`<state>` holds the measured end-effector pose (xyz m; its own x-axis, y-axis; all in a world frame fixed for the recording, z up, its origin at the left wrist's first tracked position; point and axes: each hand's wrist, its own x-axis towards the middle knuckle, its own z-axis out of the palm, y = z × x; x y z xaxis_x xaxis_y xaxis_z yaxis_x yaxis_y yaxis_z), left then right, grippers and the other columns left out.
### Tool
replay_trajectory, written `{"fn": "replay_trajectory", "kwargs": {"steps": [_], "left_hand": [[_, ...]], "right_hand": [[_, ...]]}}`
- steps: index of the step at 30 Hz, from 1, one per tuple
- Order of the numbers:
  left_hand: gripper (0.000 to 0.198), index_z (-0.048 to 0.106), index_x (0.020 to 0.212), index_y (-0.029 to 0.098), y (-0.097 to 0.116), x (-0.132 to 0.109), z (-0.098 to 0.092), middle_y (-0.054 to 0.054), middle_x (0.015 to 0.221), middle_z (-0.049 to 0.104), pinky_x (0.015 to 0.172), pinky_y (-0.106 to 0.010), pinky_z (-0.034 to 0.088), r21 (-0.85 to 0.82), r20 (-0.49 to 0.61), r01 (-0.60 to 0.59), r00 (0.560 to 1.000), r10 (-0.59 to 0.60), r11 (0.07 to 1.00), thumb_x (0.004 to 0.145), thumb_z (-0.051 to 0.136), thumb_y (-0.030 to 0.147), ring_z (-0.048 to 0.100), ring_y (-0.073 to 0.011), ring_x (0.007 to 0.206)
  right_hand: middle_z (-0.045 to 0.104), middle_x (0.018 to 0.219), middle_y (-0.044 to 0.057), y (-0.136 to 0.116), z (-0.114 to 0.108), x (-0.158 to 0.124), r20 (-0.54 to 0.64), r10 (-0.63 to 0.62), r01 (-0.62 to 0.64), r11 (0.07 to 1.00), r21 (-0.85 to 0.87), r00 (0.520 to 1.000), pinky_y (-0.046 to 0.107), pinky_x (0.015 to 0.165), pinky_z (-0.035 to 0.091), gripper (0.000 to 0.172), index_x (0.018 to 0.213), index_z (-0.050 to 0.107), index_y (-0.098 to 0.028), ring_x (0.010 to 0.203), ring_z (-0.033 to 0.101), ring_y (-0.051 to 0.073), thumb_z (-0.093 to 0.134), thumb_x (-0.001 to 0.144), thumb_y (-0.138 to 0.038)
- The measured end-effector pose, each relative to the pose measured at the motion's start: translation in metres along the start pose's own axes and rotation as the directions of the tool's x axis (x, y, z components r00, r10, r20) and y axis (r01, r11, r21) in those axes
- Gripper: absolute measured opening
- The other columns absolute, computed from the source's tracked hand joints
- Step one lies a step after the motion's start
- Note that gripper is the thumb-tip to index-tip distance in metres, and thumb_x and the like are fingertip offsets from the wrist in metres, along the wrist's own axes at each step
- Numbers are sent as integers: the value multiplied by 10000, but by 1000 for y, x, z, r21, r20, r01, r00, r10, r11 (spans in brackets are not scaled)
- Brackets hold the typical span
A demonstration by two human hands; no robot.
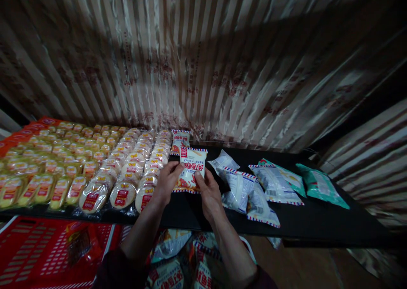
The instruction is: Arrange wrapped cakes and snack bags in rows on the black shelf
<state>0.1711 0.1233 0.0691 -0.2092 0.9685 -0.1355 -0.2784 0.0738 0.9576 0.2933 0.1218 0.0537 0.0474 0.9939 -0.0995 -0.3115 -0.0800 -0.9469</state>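
Observation:
A white snack bag (190,168) with red lettering and a striped edge is held upright between both hands, above the black shelf. My left hand (168,179) grips its left side, the thumb on the front. On its right side, my right hand (208,191) pinches it with the thumb over the lettering. Just behind it, a similar bag (180,140) stands on the shelf beside the rows of round wrapped crackers (122,195). To the right lie several white bags (238,189), most with printed backs up, and a green bag (322,183).
Rows of yellow wrapped snacks (60,191) fill the left of the black shelf (305,221). Below are a red basket (25,246) holding a dark packet (78,242) and a container with more snack bags (168,272). Striped plastic sheeting (203,68) hangs behind.

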Motion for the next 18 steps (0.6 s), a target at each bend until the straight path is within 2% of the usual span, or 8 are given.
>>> {"fn": "replay_trajectory", "kwargs": {"steps": [3, 9, 12, 15, 18], "left_hand": [[374, 663, 843, 146, -6, -2, -3, -59, 832, 713, 716, -296, 512, 26, 28, 4, 1000, -5, 1000, 681, 695, 481, 659, -201, 798], [323, 636, 932, 155, -22, 0, 3, -82, 929, 709, 746, -301, 520, 85, -40, -88, 995, 91, 993, 749, 657, 420, 660, -189, 830], [297, 619, 949, 149, -23, 0, 7, -86, 939, 702, 740, -298, 524, 47, -67, -85, 994, 88, 995, 761, 646, 378, 657, -184, 828], [275, 604, 963, 158, -26, -1, 9, -71, 939, 695, 746, -292, 523, 30, -94, -139, 985, 142, 990, 778, 628, 361, 650, -171, 825], [243, 604, 972, 178, -29, -5, 9, -54, 926, 689, 766, -290, 516, 136, -120, -206, 967, 223, 969, 795, 614, 343, 641, -162, 824]], "right_hand": [[717, 1055, 41, 6, 1, 1, -5, 14, -14, 1000, 5, 1000, 366, 826, 532, 536, 1138, 610, -217, 861, 672, 204, 741, 676, -455], [713, 1073, 44, 15, 1, 4, -35, 5, -3, 998, 59, 999, 370, 825, 533, 571, 1164, 597, -217, 866, 678, 207, 755, 663, -441], [714, 1073, 48, 12, 1, 3, -26, 4, -3, 999, 53, 1000, 373, 833, 532, 541, 1141, 610, -212, 879, 678, 210, 753, 669, -434], [704, 1107, 49, 6, 2, 0, -17, -19, 20, 999, 37, 1000, 371, 859, 527, 508, 1127, 614, -219, 942, 668, 215, 738, 687, -443], [675, 1174, 52, -1, 4, -2, -40, -46, 46, 999, 5, 998, 362, 922, 502, 551, 1161, 591, -226, 1057, 631, 218, 739, 680, -449]]}}
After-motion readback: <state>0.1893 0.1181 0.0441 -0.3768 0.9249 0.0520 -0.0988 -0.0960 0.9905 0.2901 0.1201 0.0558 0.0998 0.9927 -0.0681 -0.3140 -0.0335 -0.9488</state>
